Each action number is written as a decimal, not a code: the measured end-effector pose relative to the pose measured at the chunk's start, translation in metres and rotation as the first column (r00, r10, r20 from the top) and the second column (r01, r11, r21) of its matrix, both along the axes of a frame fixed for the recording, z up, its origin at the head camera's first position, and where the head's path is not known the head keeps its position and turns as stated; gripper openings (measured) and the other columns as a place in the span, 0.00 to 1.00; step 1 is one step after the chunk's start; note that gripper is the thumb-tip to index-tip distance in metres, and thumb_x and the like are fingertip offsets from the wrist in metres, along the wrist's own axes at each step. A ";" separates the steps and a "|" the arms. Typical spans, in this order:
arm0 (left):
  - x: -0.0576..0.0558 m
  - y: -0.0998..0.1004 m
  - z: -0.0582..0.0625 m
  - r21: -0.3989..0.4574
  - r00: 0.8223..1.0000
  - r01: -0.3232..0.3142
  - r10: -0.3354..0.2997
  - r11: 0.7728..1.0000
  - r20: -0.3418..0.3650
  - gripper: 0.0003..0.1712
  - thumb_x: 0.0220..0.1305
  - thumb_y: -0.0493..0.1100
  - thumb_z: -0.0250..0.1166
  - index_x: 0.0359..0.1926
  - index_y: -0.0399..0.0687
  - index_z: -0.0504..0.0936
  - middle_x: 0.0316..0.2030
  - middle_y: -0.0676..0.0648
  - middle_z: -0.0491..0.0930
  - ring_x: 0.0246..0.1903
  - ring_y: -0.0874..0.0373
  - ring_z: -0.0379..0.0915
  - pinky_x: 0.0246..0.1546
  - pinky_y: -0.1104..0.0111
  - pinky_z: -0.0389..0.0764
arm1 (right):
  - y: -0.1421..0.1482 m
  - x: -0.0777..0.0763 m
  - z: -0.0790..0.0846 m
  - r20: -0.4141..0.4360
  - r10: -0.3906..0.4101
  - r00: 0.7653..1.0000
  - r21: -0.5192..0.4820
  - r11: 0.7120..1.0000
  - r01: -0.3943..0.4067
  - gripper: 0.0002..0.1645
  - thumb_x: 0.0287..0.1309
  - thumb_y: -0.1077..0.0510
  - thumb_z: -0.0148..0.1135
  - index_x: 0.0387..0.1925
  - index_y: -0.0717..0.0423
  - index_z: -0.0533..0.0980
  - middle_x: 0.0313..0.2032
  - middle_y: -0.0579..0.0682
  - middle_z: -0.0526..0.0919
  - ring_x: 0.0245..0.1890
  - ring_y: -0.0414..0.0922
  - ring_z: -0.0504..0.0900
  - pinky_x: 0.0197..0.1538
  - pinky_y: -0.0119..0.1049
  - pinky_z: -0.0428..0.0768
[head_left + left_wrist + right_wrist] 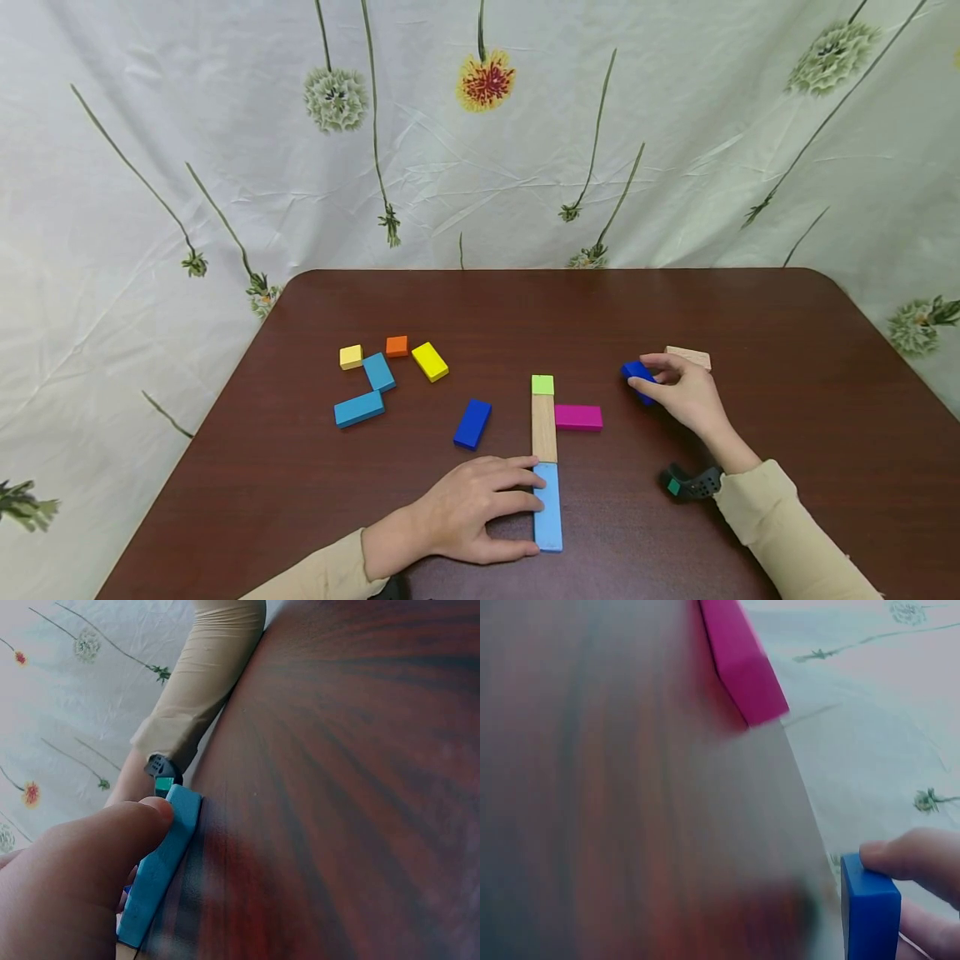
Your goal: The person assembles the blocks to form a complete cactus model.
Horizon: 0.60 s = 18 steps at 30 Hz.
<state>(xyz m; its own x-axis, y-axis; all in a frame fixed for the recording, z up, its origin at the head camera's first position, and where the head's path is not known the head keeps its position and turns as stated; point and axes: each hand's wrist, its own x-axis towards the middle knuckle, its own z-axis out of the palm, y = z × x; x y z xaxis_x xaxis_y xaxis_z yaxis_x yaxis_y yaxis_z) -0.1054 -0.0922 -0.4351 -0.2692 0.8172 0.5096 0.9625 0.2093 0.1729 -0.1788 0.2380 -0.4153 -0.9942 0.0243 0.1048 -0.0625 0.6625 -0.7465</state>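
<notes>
Pinching smooth dark-blue cuboid (635,371) thumb-to-fingers, right hand (688,396) is holding its long axis far-left to near-right; left of that grip, spread left hand (480,510) is touching light-blue bar (550,517) pointing away.

The dark reddish-brown desk (480,312) looked like smooth, polished wood, kinda glossy with streaky grain. The long light-blue rectangular block (551,525) seemed to be painted wood, smooth and mostly matt. Pretty similar story with the dark-blue rectangular block in the right wrist view (873,922), just flat, even colour, and the magenta rectangular block (746,671) had that same smooth coat. The tan rectangular block (544,429) looked like bare matt wood. White flower-printed cloth (262,125) was all wrinkly, and the beige cloth sleeve (795,533) looked matt too.
</notes>
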 end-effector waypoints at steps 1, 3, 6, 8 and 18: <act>0.000 0.000 0.000 -0.001 1.000 0.000 0.000 1.000 0.002 0.19 0.57 0.60 0.64 0.44 0.55 0.82 0.51 0.53 0.77 0.59 0.57 0.67 0.55 0.67 0.71 | -0.002 0.000 -0.001 -0.001 -0.005 1.000 0.004 1.000 0.005 0.28 0.53 0.48 0.68 0.51 0.62 0.77 0.47 0.59 0.80 0.41 0.52 0.79 0.35 0.34 0.75; 0.000 0.000 0.000 -0.004 1.000 0.000 0.000 1.000 0.007 0.19 0.57 0.60 0.64 0.44 0.55 0.82 0.51 0.53 0.77 0.59 0.57 0.67 0.55 0.67 0.71 | -0.005 0.001 -0.002 -0.001 -0.008 1.000 0.008 1.000 0.008 0.28 0.53 0.49 0.69 0.51 0.62 0.77 0.45 0.59 0.81 0.40 0.51 0.79 0.35 0.34 0.74; 0.000 0.000 0.000 -0.006 1.000 0.001 -0.001 1.000 0.012 0.19 0.57 0.59 0.64 0.44 0.55 0.82 0.51 0.53 0.77 0.60 0.57 0.66 0.55 0.67 0.71 | -0.010 0.001 -0.003 -0.005 -0.017 1.000 0.022 1.000 0.017 0.27 0.52 0.50 0.69 0.50 0.61 0.78 0.42 0.58 0.82 0.39 0.51 0.79 0.33 0.35 0.74; 0.000 0.000 0.001 -0.007 1.000 0.000 0.000 1.000 0.011 0.19 0.57 0.60 0.64 0.44 0.55 0.82 0.51 0.53 0.77 0.60 0.57 0.66 0.55 0.67 0.71 | -0.012 0.002 -0.003 -0.008 -0.024 1.000 0.036 0.999 0.024 0.27 0.51 0.50 0.70 0.49 0.61 0.78 0.40 0.58 0.83 0.38 0.50 0.79 0.33 0.35 0.74; 0.000 0.000 0.000 -0.011 1.000 -0.007 0.007 1.000 -0.002 0.20 0.57 0.60 0.64 0.44 0.55 0.82 0.51 0.54 0.77 0.59 0.58 0.67 0.54 0.67 0.72 | -0.005 0.001 0.002 0.066 0.061 0.996 -0.002 0.998 -0.061 0.36 0.51 0.43 0.68 0.55 0.62 0.74 0.45 0.59 0.80 0.44 0.52 0.77 0.41 0.39 0.73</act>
